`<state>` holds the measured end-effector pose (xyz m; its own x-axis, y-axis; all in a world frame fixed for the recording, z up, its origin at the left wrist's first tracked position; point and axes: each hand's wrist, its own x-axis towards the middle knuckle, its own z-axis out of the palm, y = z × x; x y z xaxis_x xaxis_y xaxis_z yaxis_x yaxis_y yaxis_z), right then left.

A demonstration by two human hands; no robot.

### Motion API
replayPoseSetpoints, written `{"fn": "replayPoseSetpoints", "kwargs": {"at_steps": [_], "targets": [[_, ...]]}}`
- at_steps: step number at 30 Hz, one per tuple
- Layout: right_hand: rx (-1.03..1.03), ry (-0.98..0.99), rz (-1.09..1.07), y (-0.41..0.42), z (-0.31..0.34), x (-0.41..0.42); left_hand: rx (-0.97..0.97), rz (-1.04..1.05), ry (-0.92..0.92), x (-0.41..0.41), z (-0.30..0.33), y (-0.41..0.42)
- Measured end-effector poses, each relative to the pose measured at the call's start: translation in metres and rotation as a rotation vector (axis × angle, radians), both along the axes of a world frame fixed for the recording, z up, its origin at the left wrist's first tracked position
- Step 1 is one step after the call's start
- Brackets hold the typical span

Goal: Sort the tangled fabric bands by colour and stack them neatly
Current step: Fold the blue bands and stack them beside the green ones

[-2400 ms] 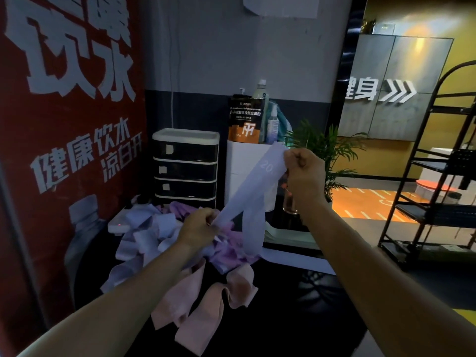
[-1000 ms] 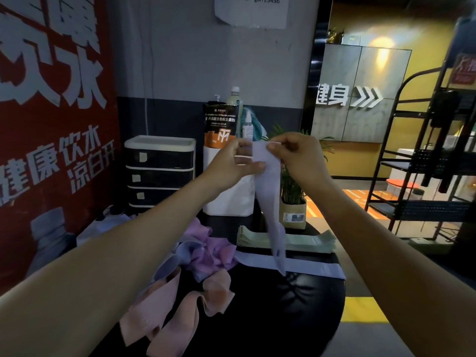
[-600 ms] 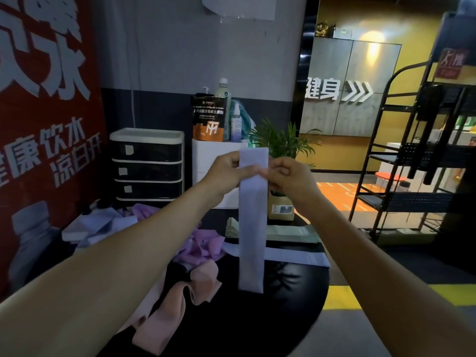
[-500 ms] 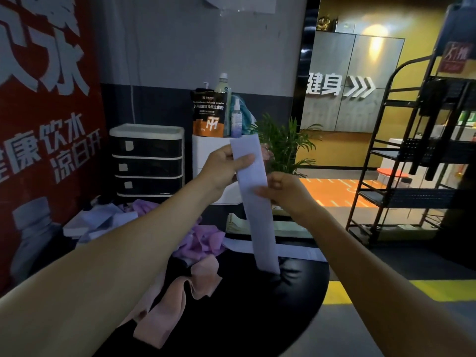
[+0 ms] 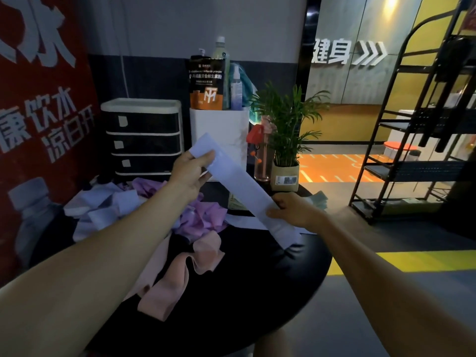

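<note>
Round and black, the worktop [image 5: 257, 292] fills the lower middle of the view, with a red poster wall at 9 o'clock and a black metal rack [image 5: 417, 140] at 3 o'clock. My hands are apart and hold one pale lavender band [image 5: 242, 186] stretched flat between them, slanting from 11 o'clock down to 4 o'clock above the worktop. My left hand [image 5: 192, 171] pinches the band near its upper end, thumb over the fabric. My right hand [image 5: 293, 210] grips it near the lower end, fingers curled round the edge; a short tail hangs past that hand, just above the worktop. Beneath the band, another pale lavender band [image 5: 247, 221] lies flat on the worktop, and a folded green stack [image 5: 319, 199] sits just behind it. At 9 o'clock lies the tangled pile [image 5: 123, 210] of pale and purple bands; pink bands [image 5: 180, 274] trail from it toward 6 o'clock. Behind, at 12 o'clock, stand a drawer unit [image 5: 144, 137], a white box [image 5: 221, 124] bearing bottles, and a potted plant [image 5: 286, 130].
</note>
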<state>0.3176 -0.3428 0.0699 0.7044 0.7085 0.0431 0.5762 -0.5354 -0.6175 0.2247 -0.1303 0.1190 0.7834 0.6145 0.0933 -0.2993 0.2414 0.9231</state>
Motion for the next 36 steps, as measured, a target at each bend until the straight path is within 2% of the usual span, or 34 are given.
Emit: {"fn": "replayPoseSetpoints", "kwargs": {"at_steps": [3,7,11,15,19,21,26,36], "targets": [[-0.132,-0.019,-0.006,-0.011,-0.008,0.010,-0.083,0.066,0.017,0.002,-0.017,0.008],[-0.109,0.063,-0.104,-0.028,-0.026,0.027,-0.129,0.126,0.067,0.010,-0.038,0.015],[-0.063,0.087,-0.254,-0.043,-0.040,0.042,-0.081,0.167,0.133,0.021,-0.056,0.008],[0.153,0.068,-0.497,-0.053,-0.056,0.063,0.114,0.204,0.316,0.041,-0.083,0.005],[0.274,0.019,-0.683,-0.062,-0.070,0.081,0.479,0.221,0.506,0.061,-0.103,-0.001],[0.287,0.012,-0.729,-0.066,-0.075,0.086,0.625,0.232,0.546,0.068,-0.112,-0.005],[0.239,-0.040,-0.763,-0.072,-0.091,0.095,0.846,0.178,0.678,0.075,-0.133,-0.007],[0.194,-0.127,-0.755,-0.066,-0.111,0.096,0.927,0.217,0.696,0.069,-0.146,-0.007]]}}
